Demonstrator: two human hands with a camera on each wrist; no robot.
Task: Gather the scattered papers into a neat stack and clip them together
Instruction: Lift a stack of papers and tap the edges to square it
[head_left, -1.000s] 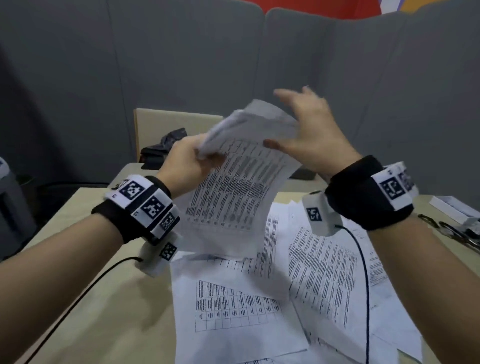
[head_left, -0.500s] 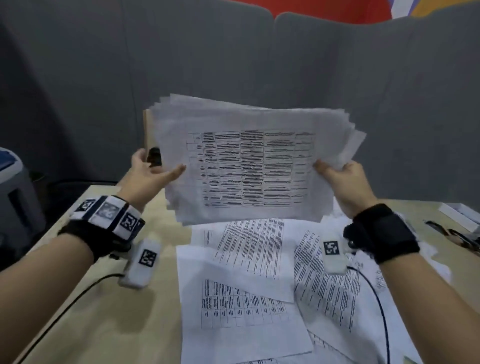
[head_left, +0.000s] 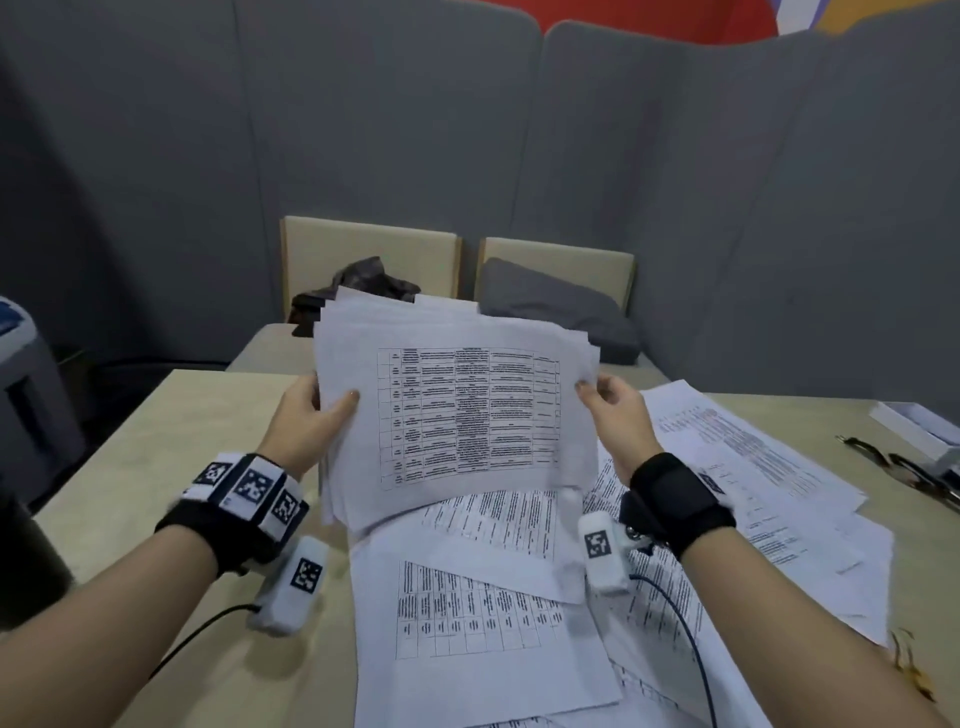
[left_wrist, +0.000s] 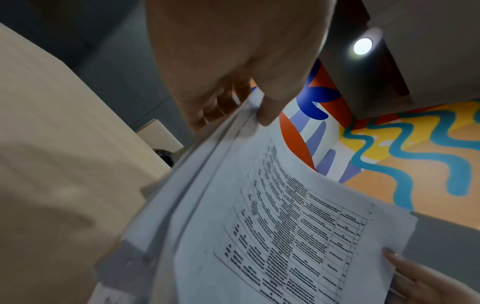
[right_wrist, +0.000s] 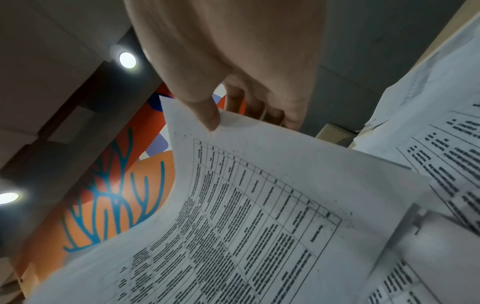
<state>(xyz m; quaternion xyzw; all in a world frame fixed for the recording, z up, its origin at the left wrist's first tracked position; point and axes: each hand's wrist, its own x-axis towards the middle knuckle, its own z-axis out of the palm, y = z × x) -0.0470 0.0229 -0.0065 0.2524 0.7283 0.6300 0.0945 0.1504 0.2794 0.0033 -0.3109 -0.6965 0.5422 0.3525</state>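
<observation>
We've got a thick bundle of white printed sheets (head_left: 457, 410) held up on edge, its bottom edge resting on the loose white printed pages (head_left: 483, 639) scattered over the pale wooden table (head_left: 171, 467). Our left hand (head_left: 306, 421) pinches the bundle's left edge, thumb in front, fingers behind. Our right hand (head_left: 615, 415) grips the right edge the same way. The sheets' top edges are pretty ragged, fanned out unevenly. Black binder clips (head_left: 883, 465) sit far right by a flat white box (head_left: 919, 426).
</observation>
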